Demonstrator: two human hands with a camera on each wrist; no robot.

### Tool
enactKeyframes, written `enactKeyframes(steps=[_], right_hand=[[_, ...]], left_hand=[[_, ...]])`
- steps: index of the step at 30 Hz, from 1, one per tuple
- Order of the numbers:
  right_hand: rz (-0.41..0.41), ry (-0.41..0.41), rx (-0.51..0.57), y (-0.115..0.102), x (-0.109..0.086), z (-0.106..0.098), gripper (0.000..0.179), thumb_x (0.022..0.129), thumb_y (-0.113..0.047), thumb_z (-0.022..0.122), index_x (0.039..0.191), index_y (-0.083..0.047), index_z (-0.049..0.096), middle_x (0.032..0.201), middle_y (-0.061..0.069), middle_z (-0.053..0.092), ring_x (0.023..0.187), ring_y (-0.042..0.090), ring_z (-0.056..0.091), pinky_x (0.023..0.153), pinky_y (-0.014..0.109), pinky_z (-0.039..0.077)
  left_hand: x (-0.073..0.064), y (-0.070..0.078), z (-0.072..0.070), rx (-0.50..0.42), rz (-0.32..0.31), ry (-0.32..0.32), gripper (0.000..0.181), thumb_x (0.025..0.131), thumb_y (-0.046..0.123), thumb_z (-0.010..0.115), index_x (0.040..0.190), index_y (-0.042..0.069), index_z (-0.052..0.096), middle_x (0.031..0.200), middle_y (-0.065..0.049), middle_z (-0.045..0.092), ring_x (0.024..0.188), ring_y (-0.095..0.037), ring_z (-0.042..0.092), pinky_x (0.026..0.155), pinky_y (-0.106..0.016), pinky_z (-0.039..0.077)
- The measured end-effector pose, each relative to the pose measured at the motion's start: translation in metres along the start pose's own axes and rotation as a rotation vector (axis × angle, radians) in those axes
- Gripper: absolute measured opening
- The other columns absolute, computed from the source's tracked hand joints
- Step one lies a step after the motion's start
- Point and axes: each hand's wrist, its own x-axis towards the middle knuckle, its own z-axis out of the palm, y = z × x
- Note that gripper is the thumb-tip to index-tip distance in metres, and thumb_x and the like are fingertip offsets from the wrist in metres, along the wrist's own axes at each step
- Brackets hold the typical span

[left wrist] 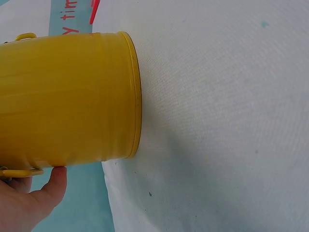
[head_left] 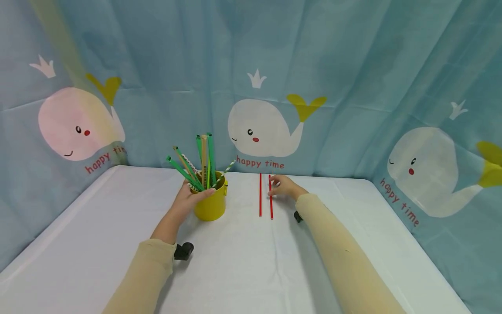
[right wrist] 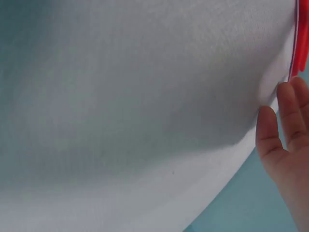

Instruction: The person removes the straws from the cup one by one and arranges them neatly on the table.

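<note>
In the head view a yellow bucket (head_left: 210, 209) stands upright on the white table. It holds several green and tan stick-like pieces (head_left: 204, 161) and striped straws (head_left: 225, 173). My left hand (head_left: 184, 201) holds the bucket's left side, thumb across the front near the rim; the left wrist view shows a finger (left wrist: 59, 181) against its wall. Two thin red sticks lie side by side right of the bucket, a left stick (head_left: 260, 196) and a right stick (head_left: 271, 209). My right hand (head_left: 288, 187) is at the right stick, thumb and fingers apart; contact is unclear.
A white cloth covers the table (head_left: 231, 270). Behind it and along both sides hangs a blue curtain (head_left: 176, 109) printed with whales. A black device (head_left: 183, 251) is on the left wrist, another black device (head_left: 298, 216) on the right.
</note>
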Motion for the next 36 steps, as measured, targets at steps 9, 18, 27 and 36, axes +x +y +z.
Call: enactKeyframes(steps=[9, 18, 27, 36], right_hand=[[0.086, -0.206, -0.159, -0.003, -0.021, -0.001, 0.087, 0.086, -0.034, 0.076, 0.154, -0.011, 0.027, 0.100, 0.008, 0.056, 0.081, 0.017, 0.051, 0.074, 0.030, 0.043], [0.050, -0.196, -0.211, -0.005, -0.036, 0.006, 0.084, 0.083, -0.035, 0.078, 0.152, -0.013, 0.035, 0.110, 0.007, 0.054, 0.100, 0.020, 0.048, 0.089, 0.036, 0.043], [0.077, -0.191, -0.190, -0.005, -0.035, 0.007, 0.081, 0.083, -0.035, 0.078, 0.151, -0.019, 0.037, 0.121, 0.011, 0.055, 0.111, 0.023, 0.049, 0.100, 0.043, 0.040], [0.082, -0.196, -0.182, -0.001, -0.030, 0.005, 0.082, 0.083, -0.037, 0.078, 0.152, -0.021, 0.037, 0.111, 0.008, 0.055, 0.100, 0.019, 0.050, 0.092, 0.037, 0.043]], left_hand=[[-0.002, 0.002, 0.001, -0.006, -0.014, -0.006, 0.091, 0.092, 0.032, 0.068, 0.153, 0.005, 0.006, 0.156, -0.020, 0.022, 0.143, -0.035, 0.021, 0.115, -0.055, 0.015], [-0.002, 0.000, -0.002, 0.009, -0.009, -0.014, 0.094, 0.092, 0.036, 0.068, 0.153, 0.003, 0.004, 0.157, -0.020, 0.019, 0.143, -0.035, 0.020, 0.116, -0.055, 0.016], [0.001, 0.000, -0.002, 0.007, -0.003, -0.015, 0.095, 0.091, 0.036, 0.069, 0.153, 0.004, 0.004, 0.157, -0.020, 0.018, 0.143, -0.035, 0.020, 0.116, -0.055, 0.016], [0.000, 0.002, 0.000, 0.009, -0.016, -0.016, 0.096, 0.091, 0.037, 0.068, 0.153, 0.003, 0.003, 0.157, -0.020, 0.018, 0.143, -0.035, 0.019, 0.115, -0.056, 0.015]])
